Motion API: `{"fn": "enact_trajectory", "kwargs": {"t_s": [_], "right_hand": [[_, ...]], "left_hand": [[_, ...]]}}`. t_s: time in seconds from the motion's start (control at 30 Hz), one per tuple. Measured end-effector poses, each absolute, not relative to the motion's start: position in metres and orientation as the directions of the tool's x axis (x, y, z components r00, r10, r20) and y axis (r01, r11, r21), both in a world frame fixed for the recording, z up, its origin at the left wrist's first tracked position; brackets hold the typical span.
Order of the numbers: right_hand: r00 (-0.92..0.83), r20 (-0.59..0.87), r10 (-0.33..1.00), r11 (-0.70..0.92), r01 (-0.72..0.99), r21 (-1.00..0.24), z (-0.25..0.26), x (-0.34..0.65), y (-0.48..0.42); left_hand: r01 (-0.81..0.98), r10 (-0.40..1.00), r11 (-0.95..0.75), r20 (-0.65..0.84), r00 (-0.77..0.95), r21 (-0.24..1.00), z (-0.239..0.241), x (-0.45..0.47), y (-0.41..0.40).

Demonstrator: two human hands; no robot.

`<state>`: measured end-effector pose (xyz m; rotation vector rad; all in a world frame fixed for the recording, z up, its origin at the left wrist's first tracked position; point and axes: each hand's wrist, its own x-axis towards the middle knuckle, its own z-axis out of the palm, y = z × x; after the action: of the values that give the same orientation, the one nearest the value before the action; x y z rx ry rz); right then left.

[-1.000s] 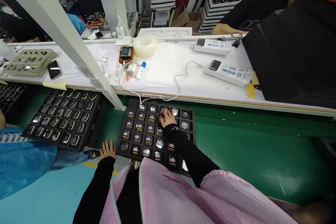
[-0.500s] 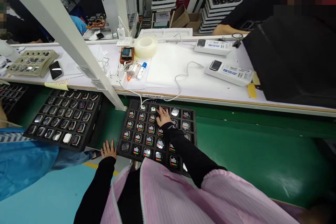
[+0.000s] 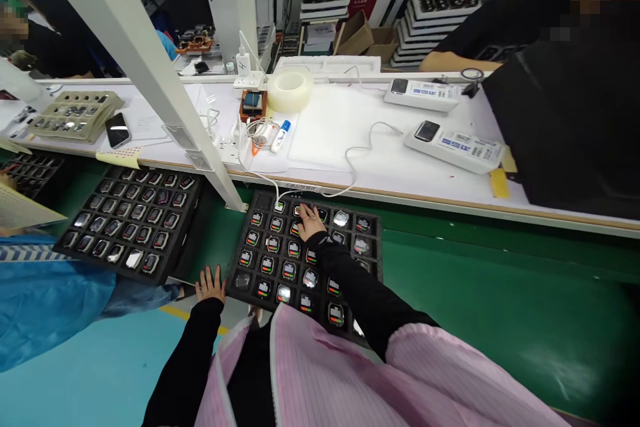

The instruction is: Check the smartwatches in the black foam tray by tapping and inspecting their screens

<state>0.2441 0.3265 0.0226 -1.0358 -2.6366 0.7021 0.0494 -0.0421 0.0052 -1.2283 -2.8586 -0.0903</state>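
Observation:
A black tray point(image 3: 373, 248) full of small lit smartwatch bodies lies on the green belt in front of me. My right hand point(image 3: 309, 221) reaches over its far rows, fingers spread flat on the watches near a white cable point(image 3: 350, 170) that runs down from the bench. My left hand point(image 3: 211, 284) rests open at the tray's near left corner, fingers apart, holding nothing. Both arms wear black sleeves under a pink striped smock.
A second black tray of watches point(image 3: 130, 220) lies to the left, beside a person in blue point(image 3: 45, 293). The white bench holds a tape roll point(image 3: 290, 88), two white devices point(image 3: 453, 143), a phone point(image 3: 118, 129) and a beige tray point(image 3: 75, 115). A person in black point(image 3: 565, 120) stands at right.
My right hand has slid left along the tray's far rows, from the right-hand columns toward the cable end. The left hand has stayed at the tray corner.

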Motion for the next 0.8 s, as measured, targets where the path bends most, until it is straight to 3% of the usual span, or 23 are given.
{"fn": "enact_trajectory", "kwargs": {"t_s": [0.8], "right_hand": [[-0.783, 0.037, 0.621, 0.676, 0.511, -0.531, 0.025, 0.177, 0.319]], "left_hand": [[0.709, 0.706, 0.702, 0.059, -0.705, 0.071, 0.008, 0.052, -0.041]]}}
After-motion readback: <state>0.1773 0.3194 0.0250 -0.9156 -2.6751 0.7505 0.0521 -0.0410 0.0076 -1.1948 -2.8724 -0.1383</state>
